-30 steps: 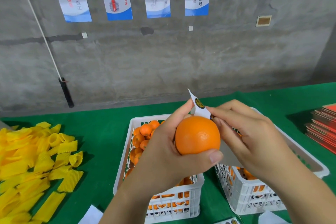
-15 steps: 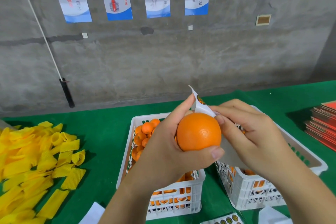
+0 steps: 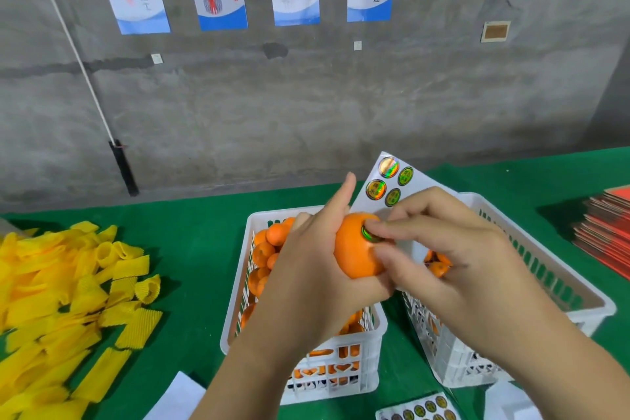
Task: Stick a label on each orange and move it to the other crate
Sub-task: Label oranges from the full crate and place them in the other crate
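From the head camera, the centre of the frame is filled by two hands working over two white crates. The left hand [image 3: 308,278] cups an orange [image 3: 354,251] from the left and below, its fingers curled round the fruit while the forefinger sticks up straight past the top. The orange sits in the air above the gap between the crates, near the inner rim of each. The right hand [image 3: 453,256] comes in from the lower right; its fingertips are drawn together and press a round shiny label [image 3: 370,235] against the upper right face of the orange. A sticker sheet [image 3: 388,181] with four round stickers rises behind the hands, its top corner the highest point of the group; which fingers hold it I cannot tell.

The left crate [image 3: 358,382], centre bottom, is heaped with oranges. The right crate [image 3: 559,269] stands just beside it, a narrow strip of green table [image 3: 197,235] between them, and only a few oranges show in it behind the right hand.

At the left edge lies a spread of yellow foam sleeves [image 3: 68,290], well apart from the crates, with open green cloth between. A stack of red cards [image 3: 603,228] lies at the right edge. Another sticker sheet [image 3: 419,409] lies at the bottom edge, in front of the crates.
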Tool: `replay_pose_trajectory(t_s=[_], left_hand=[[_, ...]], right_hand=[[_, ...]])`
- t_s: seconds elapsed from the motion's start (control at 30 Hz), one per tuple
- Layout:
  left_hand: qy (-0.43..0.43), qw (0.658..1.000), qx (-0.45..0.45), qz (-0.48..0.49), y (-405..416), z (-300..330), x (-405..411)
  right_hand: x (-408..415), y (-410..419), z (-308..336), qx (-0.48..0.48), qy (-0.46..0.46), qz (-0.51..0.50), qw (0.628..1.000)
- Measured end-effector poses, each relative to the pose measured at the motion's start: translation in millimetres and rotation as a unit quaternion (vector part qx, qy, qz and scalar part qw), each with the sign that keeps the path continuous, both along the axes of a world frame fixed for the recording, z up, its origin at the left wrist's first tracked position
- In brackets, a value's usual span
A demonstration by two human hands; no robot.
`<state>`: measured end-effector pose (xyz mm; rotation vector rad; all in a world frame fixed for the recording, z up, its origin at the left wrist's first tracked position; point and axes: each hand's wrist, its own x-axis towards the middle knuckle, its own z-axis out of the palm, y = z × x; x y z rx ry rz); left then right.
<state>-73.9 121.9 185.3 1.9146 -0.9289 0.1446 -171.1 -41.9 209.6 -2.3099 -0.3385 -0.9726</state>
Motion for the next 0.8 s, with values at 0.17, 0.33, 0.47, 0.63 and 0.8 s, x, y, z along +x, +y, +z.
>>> replay_pose_trajectory(t_s=[0.17,0.33,0.47,0.63,0.8], left_hand=[[0.094,0.994,-0.047,0.0,0,-5,8],[0.169,0.983,-0.058,-0.039,-4,-8,10],[0.189,0.979,-0.044,-0.063,1,-11,6],[0.355,0.918,-0.161,-0.069,1,-10,5],[0.475,0.814,-0.318,-0.108,-5,-27,0]], right_hand=[[-5,-1,-10,-0.124,0.122,0.009,0.985],[9,1,-26,-0.154,0.138,-0.047,0.977],[17,-2,-35,-0.066,0.036,-0.023,0.997],[18,-6,-43,-0.002,0.042,0.003,0.999],[14,-4,-44,-0.016,0.07,0.016,0.997]])
